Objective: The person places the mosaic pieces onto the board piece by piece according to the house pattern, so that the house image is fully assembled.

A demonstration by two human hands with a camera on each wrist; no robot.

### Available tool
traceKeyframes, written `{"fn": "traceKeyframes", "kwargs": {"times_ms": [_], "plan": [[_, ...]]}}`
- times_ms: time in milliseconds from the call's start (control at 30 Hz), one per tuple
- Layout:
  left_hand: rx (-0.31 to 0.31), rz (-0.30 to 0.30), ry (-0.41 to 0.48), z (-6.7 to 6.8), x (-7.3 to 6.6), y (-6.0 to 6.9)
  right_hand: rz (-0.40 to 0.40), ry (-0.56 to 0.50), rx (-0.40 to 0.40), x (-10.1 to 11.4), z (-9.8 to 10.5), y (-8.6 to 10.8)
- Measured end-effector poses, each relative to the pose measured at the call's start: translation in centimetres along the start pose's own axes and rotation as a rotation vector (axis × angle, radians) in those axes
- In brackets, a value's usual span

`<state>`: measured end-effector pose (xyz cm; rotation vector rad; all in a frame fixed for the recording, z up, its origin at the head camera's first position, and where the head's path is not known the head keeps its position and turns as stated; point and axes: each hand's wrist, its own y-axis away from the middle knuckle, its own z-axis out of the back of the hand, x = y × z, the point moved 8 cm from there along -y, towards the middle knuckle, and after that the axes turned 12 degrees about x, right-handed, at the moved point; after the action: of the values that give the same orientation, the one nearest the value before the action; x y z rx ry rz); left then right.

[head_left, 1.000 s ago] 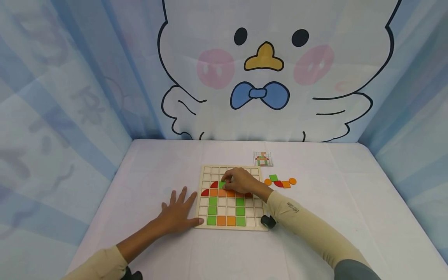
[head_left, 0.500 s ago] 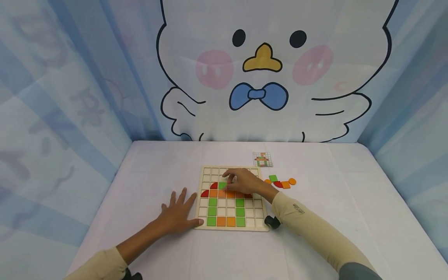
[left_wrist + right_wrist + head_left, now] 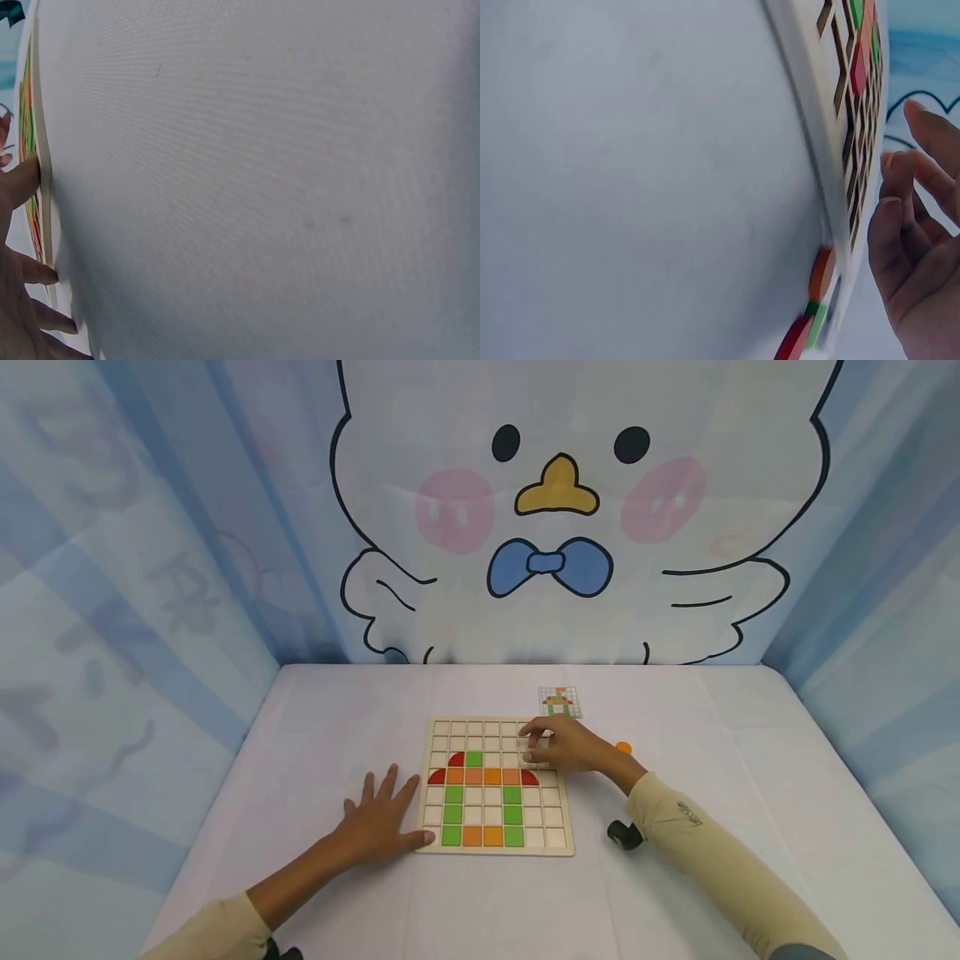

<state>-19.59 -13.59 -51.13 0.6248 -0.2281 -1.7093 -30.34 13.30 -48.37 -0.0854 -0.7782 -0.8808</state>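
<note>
A wooden grid board (image 3: 553, 837) lies on the table with coloured tiles set in its cells. My left hand (image 3: 378, 822) is spread flat at its left edge, the thumb over the near corner. My right hand (image 3: 566, 745) hovers over the board's far right part, fingers loosely bent with nothing visible between them. In the upper tile row, a green square tile (image 3: 474, 759) sits beside a red quarter-round tile (image 3: 456, 760). Below runs an orange row (image 3: 492, 776) with red ends, above two green columns (image 3: 452, 814). The right wrist view shows the bare fingers (image 3: 889, 232) too.
A small pattern card (image 3: 560, 700) lies behind the board's far right corner. An orange round tile (image 3: 623, 747) shows beyond my right wrist; the other loose tiles there are hidden by the hand in the head view. A printed curtain (image 3: 555, 627) closes off the back.
My right hand has let go of the green square tile, now seated in its cell, and has moved right across the board towards the loose tiles. The left hand has stayed put.
</note>
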Motion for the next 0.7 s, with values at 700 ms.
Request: {"fn": "traceKeyframes", "kwargs": {"times_ms": [700], "plan": [[-0.015,-0.011,-0.016,-0.1,0.1,-0.1,-0.249,0.086,-0.052,-6.4,3.1,5.2]]}}
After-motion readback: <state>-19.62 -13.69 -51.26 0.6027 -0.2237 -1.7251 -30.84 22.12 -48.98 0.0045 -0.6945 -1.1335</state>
